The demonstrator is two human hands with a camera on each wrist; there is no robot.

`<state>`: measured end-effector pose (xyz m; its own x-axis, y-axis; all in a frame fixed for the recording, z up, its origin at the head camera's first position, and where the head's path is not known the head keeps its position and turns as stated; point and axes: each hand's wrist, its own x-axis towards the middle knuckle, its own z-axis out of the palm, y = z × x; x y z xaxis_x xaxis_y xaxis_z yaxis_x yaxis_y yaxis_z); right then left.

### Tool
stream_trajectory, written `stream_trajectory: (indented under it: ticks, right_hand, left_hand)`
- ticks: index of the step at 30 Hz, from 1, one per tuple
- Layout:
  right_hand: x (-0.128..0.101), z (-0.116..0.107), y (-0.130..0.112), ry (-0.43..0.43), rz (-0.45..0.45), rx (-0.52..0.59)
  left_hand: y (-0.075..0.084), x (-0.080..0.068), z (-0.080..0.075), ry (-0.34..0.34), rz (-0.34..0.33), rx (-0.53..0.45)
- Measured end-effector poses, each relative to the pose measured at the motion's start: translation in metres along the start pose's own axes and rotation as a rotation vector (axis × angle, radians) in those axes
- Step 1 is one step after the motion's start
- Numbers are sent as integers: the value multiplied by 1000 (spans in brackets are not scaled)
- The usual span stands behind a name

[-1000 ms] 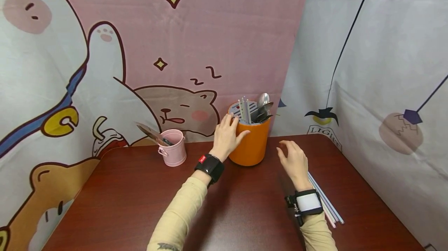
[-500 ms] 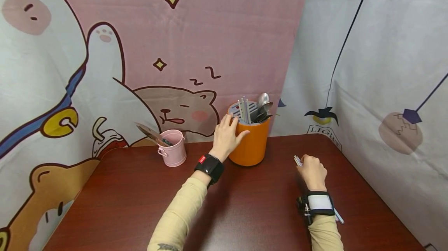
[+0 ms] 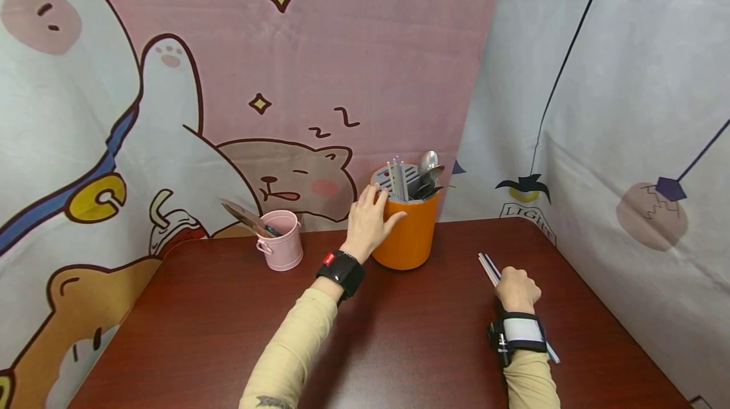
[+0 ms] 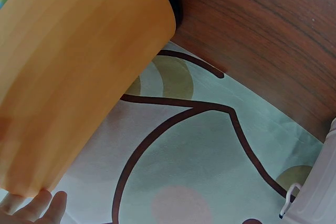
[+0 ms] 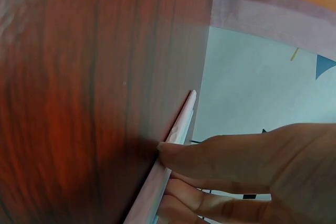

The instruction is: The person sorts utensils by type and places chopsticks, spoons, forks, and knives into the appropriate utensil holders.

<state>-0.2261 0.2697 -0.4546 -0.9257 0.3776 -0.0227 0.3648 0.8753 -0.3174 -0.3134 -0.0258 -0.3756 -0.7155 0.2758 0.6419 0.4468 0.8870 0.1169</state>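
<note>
An orange utensil holder (image 3: pixel 407 241) stands at the back of the table, with several chopsticks (image 3: pixel 398 182) and metal spoons (image 3: pixel 429 162) upright in its grey slotted top. My left hand (image 3: pixel 367 222) rests on its near-left rim, thumb spread away from the fingers; its fingertips (image 4: pixel 55 208) reach the rim in the left wrist view. At the right, my right hand (image 3: pixel 517 288) pinches a bundle of pale chopsticks (image 5: pixel 149 187) lying along the table. Thumb and curled fingers meet around them in the right wrist view. The bundle's middle is hidden under hand and wrist.
Left of the holder stands a small pink bucket (image 3: pixel 283 250) with a blade-like wooden-toned utensil (image 3: pixel 244 215) leaning out. A printed cloth (image 3: pixel 319 66) hangs behind the dark red-brown table (image 3: pixel 228 333), and another pale cloth (image 3: pixel 616 111) borders its right side.
My right hand has moved from beside the orange holder down and to the right onto the chopsticks, and has closed around them. The left hand has stayed on the holder's rim.
</note>
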Motion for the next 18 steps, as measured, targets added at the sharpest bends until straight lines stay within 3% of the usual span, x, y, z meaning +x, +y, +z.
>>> stream_trajectory:
  ticks: [18]
  right_hand:
    - [-3, 0, -6, -28, -24, -37]
  left_hand:
    - [0, 0, -1, -3, 2, -4]
